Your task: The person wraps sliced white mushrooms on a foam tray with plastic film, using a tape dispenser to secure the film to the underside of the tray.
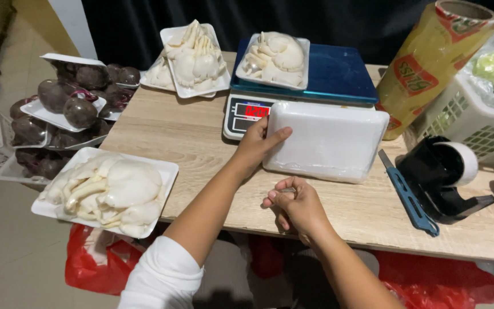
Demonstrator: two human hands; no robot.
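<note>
Item: white rectangular foam tray wrapped in clear film (326, 141), lying face down on the pale wooden table (190, 143), its far edge just in front of the scale

Left hand (258, 144) lies flat against the tray's left end, fingers spread along the edge, thumb below; right hand (294, 205) rests near the tray's front edge, fingers curled loosely together, clamped on nothing visible. Behind: blue-topped digital scale (338, 71) bearing a foam tray of white mushrooms (274, 57). Right: black tape dispenser (444, 174), yellow-labelled roll of cling film (433, 63), white plastic basket (475, 120). Left: open tray of white mushrooms (110, 191) at the table's near left corner, stacked trays of dark purple fruit (67, 109)
</note>
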